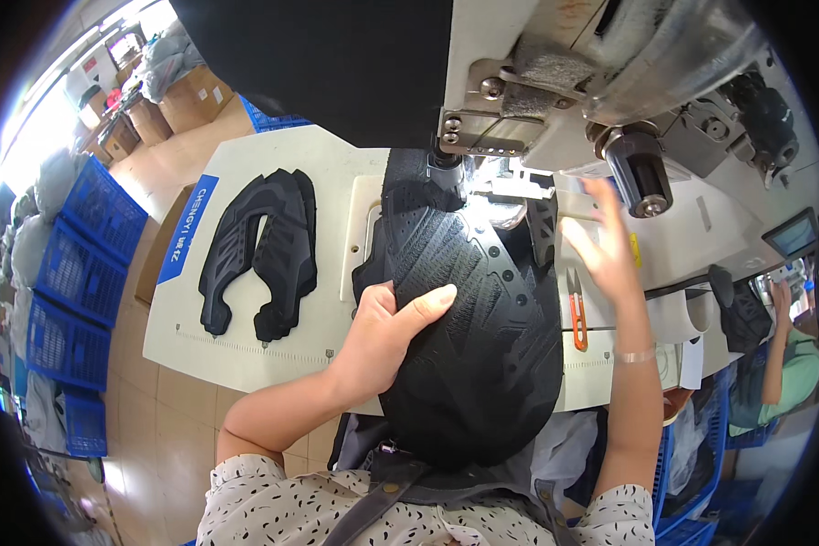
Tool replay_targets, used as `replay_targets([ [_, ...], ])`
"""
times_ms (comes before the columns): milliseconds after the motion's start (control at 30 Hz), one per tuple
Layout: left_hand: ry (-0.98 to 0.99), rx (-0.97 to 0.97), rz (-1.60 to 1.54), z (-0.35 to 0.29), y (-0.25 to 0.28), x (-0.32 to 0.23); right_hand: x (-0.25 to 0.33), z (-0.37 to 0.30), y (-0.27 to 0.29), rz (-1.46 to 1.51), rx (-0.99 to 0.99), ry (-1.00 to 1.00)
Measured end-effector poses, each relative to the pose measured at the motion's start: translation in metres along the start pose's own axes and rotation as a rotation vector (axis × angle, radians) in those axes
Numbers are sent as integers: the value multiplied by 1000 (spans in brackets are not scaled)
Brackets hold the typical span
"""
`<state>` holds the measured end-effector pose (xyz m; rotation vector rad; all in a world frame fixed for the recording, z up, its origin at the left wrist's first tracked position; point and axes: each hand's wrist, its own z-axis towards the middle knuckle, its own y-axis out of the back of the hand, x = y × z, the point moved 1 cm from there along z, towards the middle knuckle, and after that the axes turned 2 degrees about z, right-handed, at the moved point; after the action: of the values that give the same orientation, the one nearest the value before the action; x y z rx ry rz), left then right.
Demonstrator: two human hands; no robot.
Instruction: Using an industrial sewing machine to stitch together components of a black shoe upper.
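Observation:
A black textured shoe upper (496, 337) lies under the lit needle area of a sewing machine (491, 132). My left hand (378, 337) grips its left edge, with the thumb on top and the other fingers hidden beneath. To the right of the upper, my right hand (608, 250) is raised by the machine head, its fingers apart, slightly blurred and apparently holding nothing. Thread snips with orange handles (579, 318) lie on the table between the upper and my right forearm. A small stack of black U-shaped shoe upper pieces (268, 241) rests on the table's left part.
The white machine table (200, 337) has a printed ruler along its front edge. Blue crates (68, 273) are stacked on the left floor, with cardboard boxes (191, 96) behind. At the right are a small screen (794, 235), another person's arm (777, 337) and another blue crate (678, 482).

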<state>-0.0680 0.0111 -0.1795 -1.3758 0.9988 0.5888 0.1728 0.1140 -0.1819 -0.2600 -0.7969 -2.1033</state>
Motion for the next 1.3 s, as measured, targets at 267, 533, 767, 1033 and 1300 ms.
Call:
replay_targets([
  [267,8,-59,38,0,3,-8,-12,27,19,934,393,-654],
  [533,38,-50,108,-4,15,-19,34,-23,37,831,355,-753],
  [767,36,-214,85,-34,17,-10,78,-58,27,832,152,-683],
  [1033,-186,-205,307,-24,26,-15,76,-58,22,888,71,-707],
  [1300,-204,-239,386,1,29,-28,63,-36,8,970,50,-699],
])
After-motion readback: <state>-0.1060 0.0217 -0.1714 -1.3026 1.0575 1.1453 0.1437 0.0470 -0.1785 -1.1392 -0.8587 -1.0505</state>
